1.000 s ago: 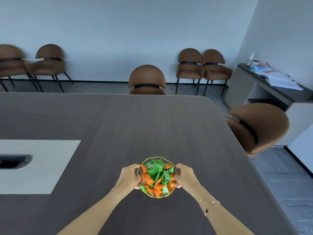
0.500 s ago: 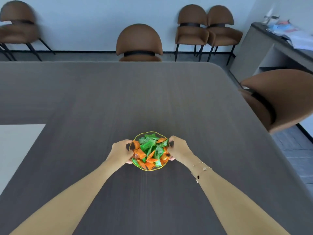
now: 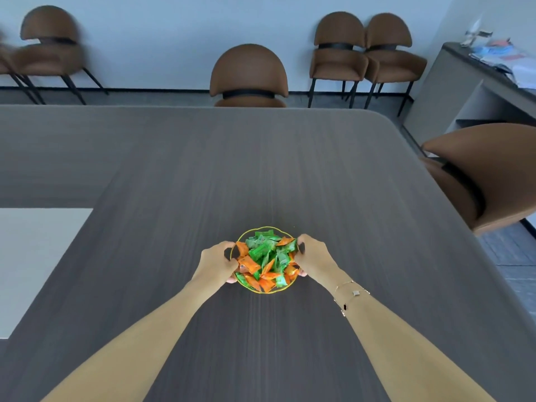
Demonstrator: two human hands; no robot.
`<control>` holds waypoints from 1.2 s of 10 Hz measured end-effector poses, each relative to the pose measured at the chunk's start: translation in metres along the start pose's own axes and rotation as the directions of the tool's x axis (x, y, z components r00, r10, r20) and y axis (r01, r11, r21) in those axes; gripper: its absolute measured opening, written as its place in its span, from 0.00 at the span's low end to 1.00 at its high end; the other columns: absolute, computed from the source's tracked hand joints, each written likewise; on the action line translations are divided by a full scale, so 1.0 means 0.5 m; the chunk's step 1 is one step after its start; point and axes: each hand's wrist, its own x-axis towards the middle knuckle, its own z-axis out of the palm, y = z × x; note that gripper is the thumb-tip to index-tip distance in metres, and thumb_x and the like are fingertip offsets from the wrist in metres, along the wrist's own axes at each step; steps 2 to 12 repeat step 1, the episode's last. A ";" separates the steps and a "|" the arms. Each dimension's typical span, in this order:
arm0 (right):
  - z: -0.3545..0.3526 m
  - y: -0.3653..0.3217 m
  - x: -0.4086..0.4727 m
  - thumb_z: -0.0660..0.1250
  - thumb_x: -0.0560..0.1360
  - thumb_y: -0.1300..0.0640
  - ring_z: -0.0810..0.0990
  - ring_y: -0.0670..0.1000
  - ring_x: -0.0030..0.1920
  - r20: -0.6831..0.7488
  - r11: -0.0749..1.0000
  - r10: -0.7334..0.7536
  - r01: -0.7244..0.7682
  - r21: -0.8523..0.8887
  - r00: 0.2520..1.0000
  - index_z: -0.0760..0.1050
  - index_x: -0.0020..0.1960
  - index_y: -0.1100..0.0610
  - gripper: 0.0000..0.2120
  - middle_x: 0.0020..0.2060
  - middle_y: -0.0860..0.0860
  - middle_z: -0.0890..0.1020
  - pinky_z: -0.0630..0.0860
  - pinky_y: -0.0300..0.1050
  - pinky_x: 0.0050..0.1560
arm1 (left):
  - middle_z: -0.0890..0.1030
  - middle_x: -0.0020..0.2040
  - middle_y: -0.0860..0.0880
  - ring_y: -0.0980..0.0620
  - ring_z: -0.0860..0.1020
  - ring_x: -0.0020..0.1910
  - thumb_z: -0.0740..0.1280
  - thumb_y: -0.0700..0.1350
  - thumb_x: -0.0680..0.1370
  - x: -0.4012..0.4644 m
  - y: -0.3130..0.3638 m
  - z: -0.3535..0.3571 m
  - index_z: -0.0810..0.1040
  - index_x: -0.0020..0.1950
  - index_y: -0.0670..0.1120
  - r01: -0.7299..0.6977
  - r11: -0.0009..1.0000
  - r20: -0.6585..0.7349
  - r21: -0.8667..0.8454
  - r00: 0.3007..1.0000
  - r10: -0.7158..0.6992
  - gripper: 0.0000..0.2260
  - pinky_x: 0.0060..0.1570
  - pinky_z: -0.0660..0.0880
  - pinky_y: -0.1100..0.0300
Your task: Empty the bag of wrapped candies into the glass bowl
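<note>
A small glass bowl (image 3: 262,229) with a gold rim stands on the dark wood table (image 3: 261,169), filled with green and orange wrapped candies (image 3: 265,259). My left hand (image 3: 216,261) grips the bowl's left side and my right hand (image 3: 311,256) grips its right side, thumbs at the rim. A thin bracelet hangs on my right wrist. No candy bag is in view.
A white inlay panel (image 3: 37,256) sits in the table at the left. Brown chairs stand at the far edge (image 3: 249,74), at the right side (image 3: 487,175) and along the back wall (image 3: 362,50). A grey sideboard (image 3: 475,91) with papers is at the far right.
The camera tilted down and then steadied; my arms reach further out over the table. Both hands have stayed on the bowl throughout.
</note>
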 end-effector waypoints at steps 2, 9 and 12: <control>-0.005 0.014 -0.015 0.58 0.79 0.57 0.83 0.56 0.39 -0.018 0.999 0.005 -0.004 0.037 1.000 0.67 0.63 0.57 0.13 0.44 0.57 0.79 0.78 0.39 0.32 | 0.84 0.41 0.44 0.55 0.82 0.28 0.62 0.44 0.80 -0.017 0.004 -0.014 0.67 0.70 0.47 0.016 0.999 -0.021 0.045 1.000 -0.015 0.19 0.27 0.74 0.67; -0.005 0.014 -0.015 0.58 0.79 0.57 0.83 0.56 0.39 -0.018 0.999 0.005 -0.004 0.037 1.000 0.67 0.63 0.57 0.13 0.44 0.57 0.79 0.78 0.39 0.32 | 0.84 0.41 0.44 0.55 0.82 0.28 0.62 0.44 0.80 -0.017 0.004 -0.014 0.67 0.70 0.47 0.016 0.999 -0.021 0.045 1.000 -0.015 0.19 0.27 0.74 0.67; -0.005 0.014 -0.015 0.58 0.79 0.57 0.83 0.56 0.39 -0.018 0.999 0.005 -0.004 0.037 1.000 0.67 0.63 0.57 0.13 0.44 0.57 0.79 0.78 0.39 0.32 | 0.84 0.41 0.44 0.55 0.82 0.28 0.62 0.44 0.80 -0.017 0.004 -0.014 0.67 0.70 0.47 0.016 0.999 -0.021 0.045 1.000 -0.015 0.19 0.27 0.74 0.67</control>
